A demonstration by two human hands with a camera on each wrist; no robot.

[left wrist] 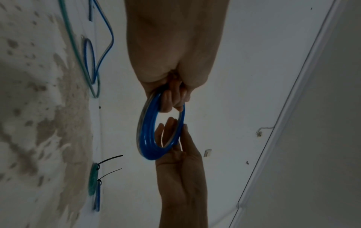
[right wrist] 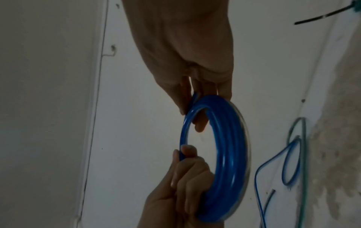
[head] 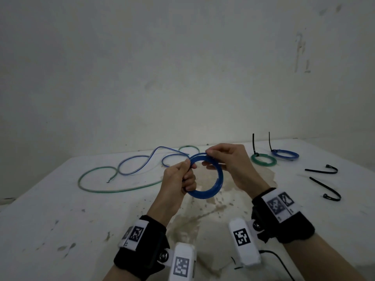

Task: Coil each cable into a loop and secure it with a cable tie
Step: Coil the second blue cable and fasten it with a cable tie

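Head view looks down over both hands; each wrist view looks close along its own hand; all share the blue coil point(head: 211, 179).

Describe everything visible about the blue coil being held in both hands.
The blue coil is a glossy, plastic-looking blue cable wound into several turns that lie side by side, forming one round ring. It is held in the air above the stained white table, tilted toward the camera. The left hand grips its left side with fingers curled through the ring; the right hand pinches its top between thumb and fingers. No cable tie is visible on it. Whether a loose end trails off cannot be told.
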